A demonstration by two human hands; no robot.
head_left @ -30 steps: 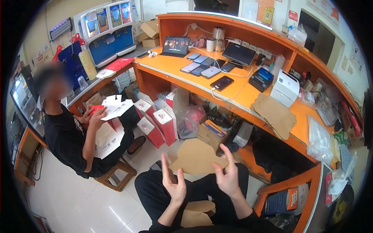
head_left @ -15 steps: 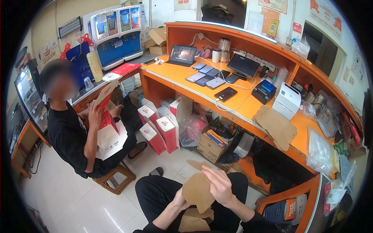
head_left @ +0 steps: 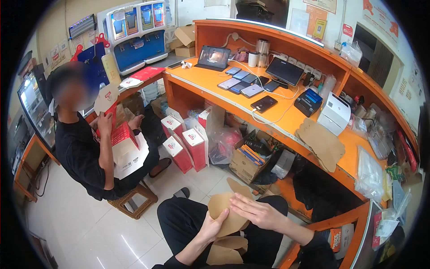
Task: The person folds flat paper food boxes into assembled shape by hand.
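Note:
A brown cardboard piece (head_left: 219,204) with rounded flaps is held up over my lap. My left hand (head_left: 212,225) grips its left lower edge, thumb on the face. Against its right side lies my right hand (head_left: 256,210), fingers extended and close together on the card. More brown cardboard (head_left: 225,251) rests in my lap below, between my thighs.
A seated co-worker (head_left: 85,148) at the left holds a red and white box (head_left: 125,150). Red and white boxes (head_left: 193,148) stand on the floor. The orange counter (head_left: 280,117) carries phones, a printer (head_left: 333,114) and stacked brown cardboard (head_left: 319,142).
My right hand has shifted slightly right and down along the cardboard, its fingers now flatter. The held cardboard has turned, and my left hand has moved up. The co-worker's box flap has tilted.

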